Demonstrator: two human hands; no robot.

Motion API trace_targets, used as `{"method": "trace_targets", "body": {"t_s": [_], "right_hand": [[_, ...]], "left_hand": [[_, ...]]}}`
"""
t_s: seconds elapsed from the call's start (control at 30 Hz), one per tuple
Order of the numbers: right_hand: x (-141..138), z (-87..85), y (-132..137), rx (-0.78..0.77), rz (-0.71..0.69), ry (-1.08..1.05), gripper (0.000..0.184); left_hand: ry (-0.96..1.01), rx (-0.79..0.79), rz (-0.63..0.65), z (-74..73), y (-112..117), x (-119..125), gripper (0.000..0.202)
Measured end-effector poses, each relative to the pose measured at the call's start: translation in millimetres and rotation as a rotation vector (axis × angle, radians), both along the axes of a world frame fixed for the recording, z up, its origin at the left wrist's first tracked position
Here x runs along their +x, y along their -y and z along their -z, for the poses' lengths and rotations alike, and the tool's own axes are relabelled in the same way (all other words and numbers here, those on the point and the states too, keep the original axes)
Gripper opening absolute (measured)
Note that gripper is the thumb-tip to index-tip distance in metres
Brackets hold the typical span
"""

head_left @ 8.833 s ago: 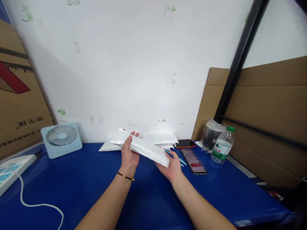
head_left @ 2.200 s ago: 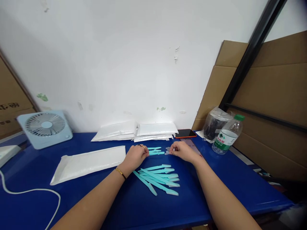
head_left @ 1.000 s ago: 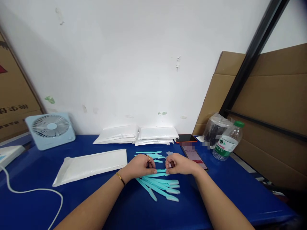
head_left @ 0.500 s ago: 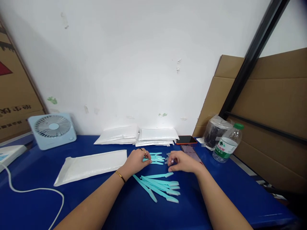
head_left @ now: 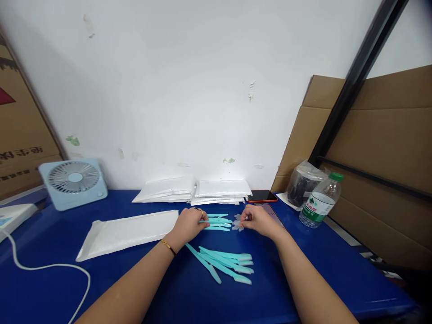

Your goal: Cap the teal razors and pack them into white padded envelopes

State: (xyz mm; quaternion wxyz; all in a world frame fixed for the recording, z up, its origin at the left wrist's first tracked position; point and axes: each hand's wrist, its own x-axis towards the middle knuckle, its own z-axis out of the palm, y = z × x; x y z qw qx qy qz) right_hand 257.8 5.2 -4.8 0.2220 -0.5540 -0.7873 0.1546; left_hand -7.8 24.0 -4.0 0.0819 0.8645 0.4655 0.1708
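My left hand [head_left: 189,223] rests on the blue table [head_left: 162,279], its fingers pinched on the near end of a small group of teal plastic sticks [head_left: 218,221]. My right hand [head_left: 258,220] is curled at the other end of that group, fingertips closed on the pale caps [head_left: 237,222]. A second, larger pile of teal sticks [head_left: 224,263] lies loose just in front of both hands. A flat white padded envelope [head_left: 128,232] lies to the left of my left hand.
Two stacks of white envelopes [head_left: 194,190] sit against the wall. A pale blue fan [head_left: 72,183], a white power strip [head_left: 11,216] and its cable [head_left: 50,270] are at left. Two phones [head_left: 261,196], a bagged dark item [head_left: 300,184] and a water bottle [head_left: 320,201] stand right.
Both hands moved from the near pile back to the far group of sticks. One stick that lay at the top of the near pile is now with the far group.
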Motion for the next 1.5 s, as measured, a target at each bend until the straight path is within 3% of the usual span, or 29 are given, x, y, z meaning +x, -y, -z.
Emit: {"method": "trace_targets", "body": {"t_s": [0.1,0.23,0.3,0.4,0.6,0.73,0.87,1.0,1.2,1.27,1.4,1.5], "right_hand": [[2.4,1.3,-3.6,0.029,0.028,0.011,0.011],[1.3,-0.6,-1.7,0.031,-0.008,0.028,0.012],[0.6,-1.9,0.3,0.03,-0.016,0.033,0.013],[-0.6,-4.3,3.9,0.008,-0.042,0.009,0.013],[-1.3,-11.1,11.8,-0.154,-0.155,-0.018,0.022],[1.0,-7.7,11.6,-0.323,-0.281,0.024,0.032],[1.6,-1.2,8.4,-0.37,-0.284,0.045,0.026],[1.5,-2.4,7.6,-0.334,-0.242,0.007,0.026],[5.1,-10.1,3.1,-0.067,0.045,-0.015,0.016],[5.4,-10.6,2.9,-0.056,0.048,-0.004,0.015],[3.5,-9.0,7.5,-0.17,-0.07,-0.004,0.022],[0.1,-7.7,11.5,-0.295,-0.233,0.015,0.032]], "left_hand": [[0.066,0.012,0.014,-2.5,3.2,-0.5,0.024],[0.113,-0.211,0.286,-2.4,17.5,8.1,0.025],[0.076,-0.318,0.357,0.5,23.0,12.8,0.026],[0.026,-0.35,0.31,5.7,25.1,17.2,0.024],[-0.008,-0.228,0.181,6.0,21.2,15.8,0.025],[0.017,-0.269,0.194,6.3,24.2,15.2,0.029],[0.012,-0.316,0.169,9.9,26.0,18.3,0.022],[0.054,-0.289,0.131,6.5,17.4,14.4,0.019],[0.06,-0.029,-0.058,-4.1,2.4,-0.8,0.015],[0.075,-0.042,-0.007,-3.7,5.6,0.1,0.019],[0.012,-0.143,0.242,3.4,18.8,10.4,0.022],[-0.023,-0.164,0.228,9.3,22.9,16.7,0.016]]}}
